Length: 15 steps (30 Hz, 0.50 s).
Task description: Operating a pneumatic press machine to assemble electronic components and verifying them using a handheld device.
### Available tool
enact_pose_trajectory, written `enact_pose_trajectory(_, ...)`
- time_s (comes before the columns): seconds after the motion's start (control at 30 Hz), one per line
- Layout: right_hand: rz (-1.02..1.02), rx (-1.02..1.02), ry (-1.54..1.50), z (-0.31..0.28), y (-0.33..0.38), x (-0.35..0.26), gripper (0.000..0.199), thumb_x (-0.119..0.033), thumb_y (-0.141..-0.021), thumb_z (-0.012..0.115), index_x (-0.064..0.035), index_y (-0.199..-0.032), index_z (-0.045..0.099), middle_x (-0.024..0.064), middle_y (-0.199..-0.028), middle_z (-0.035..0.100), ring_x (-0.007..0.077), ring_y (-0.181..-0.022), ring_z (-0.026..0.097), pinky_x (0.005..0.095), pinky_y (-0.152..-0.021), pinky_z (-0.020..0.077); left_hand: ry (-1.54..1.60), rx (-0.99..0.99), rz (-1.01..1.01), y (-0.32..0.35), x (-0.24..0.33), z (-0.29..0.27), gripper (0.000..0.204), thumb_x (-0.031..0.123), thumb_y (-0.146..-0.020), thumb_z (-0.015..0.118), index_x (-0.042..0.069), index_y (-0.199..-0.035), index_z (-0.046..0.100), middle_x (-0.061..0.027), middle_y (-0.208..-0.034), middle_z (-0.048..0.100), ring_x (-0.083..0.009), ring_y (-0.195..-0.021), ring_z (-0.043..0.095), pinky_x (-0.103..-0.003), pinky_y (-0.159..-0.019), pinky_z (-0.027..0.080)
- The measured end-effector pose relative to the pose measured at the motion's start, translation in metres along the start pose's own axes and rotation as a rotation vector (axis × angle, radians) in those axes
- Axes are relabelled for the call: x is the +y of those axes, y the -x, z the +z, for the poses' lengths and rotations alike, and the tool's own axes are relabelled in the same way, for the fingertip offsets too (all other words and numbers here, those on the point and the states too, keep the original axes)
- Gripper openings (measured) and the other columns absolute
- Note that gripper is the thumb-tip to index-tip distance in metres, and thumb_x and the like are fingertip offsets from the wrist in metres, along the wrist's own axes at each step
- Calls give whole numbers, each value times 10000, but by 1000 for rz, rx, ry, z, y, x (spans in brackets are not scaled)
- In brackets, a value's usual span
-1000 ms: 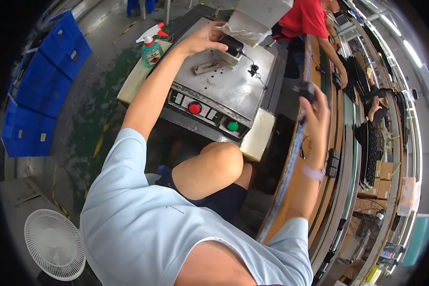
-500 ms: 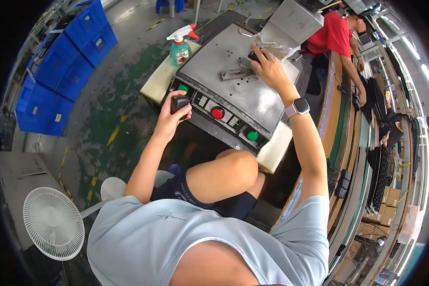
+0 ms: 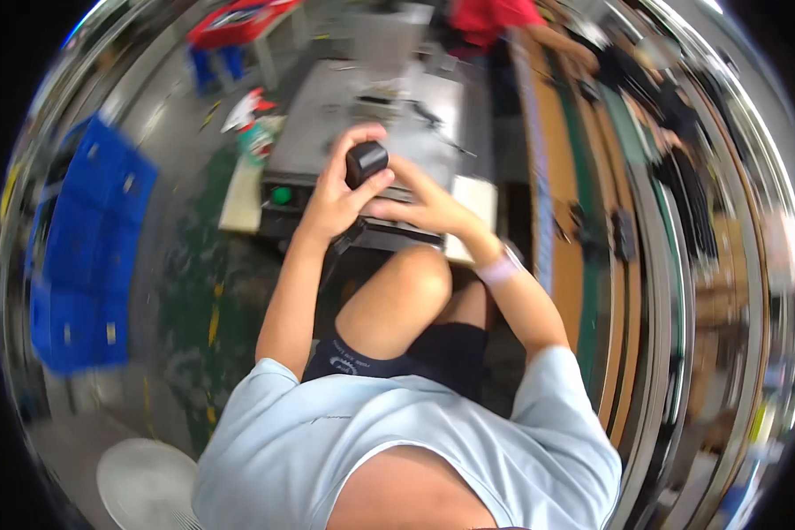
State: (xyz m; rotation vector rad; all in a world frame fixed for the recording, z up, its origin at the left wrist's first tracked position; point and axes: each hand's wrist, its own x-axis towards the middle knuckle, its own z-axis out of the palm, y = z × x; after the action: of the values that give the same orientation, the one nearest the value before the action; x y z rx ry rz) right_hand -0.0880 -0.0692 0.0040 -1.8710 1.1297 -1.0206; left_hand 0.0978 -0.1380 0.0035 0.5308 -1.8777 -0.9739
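Observation:
Raised over the front edge of a grey metal machine [image 3: 305, 132], my left hand [image 3: 334, 196] is closed around a small black block-shaped piece [image 3: 367, 161] whose exact kind I cannot make out. My right hand [image 3: 428, 205] is close beside it, thumb and fingers apart. Its fingertips reach the side of the black piece and my left fingers; whether they touch is blurred. Below my hands hangs a dark, thin part [image 3: 352, 237], possibly a cord. A metal fixture [image 3: 380, 102] rests on the machine top, with a dark thin thing [image 3: 426, 113] beside it.
A green button [image 3: 281, 195] shows on the machine's front. A spray bottle [image 3: 254, 137] stands at its left. Blue bins [image 3: 93, 238] are far left, a white fan [image 3: 146, 481] lower left. Rightward runs a conveyor line [image 3: 570, 221]; a person in red [image 3: 495, 19] leans over its far end.
My right hand has left the machine top and come back toward my left hand. The left hand has moved right and up with the black piece. The view has turned and blurred.

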Motion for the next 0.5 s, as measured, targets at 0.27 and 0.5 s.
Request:
enact_pose_trajectory(0.27, 75, 701, -104, -142, 118, -80, 268, -205, -873, 679, -40, -1066, 592, 67, -828, 676, 111, -621, 558, 230, -565, 461, -14, -168, 92, 33, 87, 57, 599, 185, -868, 557, -23, -1404, 391, -178, -1408, 449, -324, -1270, 443, -401, -1096, 314)
enact_pose_trajectory(0.5, 1197, 1132, 1466, -264, 356, -106, 522, -529, -865, 614, -36, -1032, 654, 152, -884, 696, 306, -765, 662, 389, -656, 499, -258, -371, 13, 109, 66, 78, 627, 246, -835, 613, 63, -1407, 431, -194, -1445, 420, -378, -1280, 435, -441, -1072, 353)
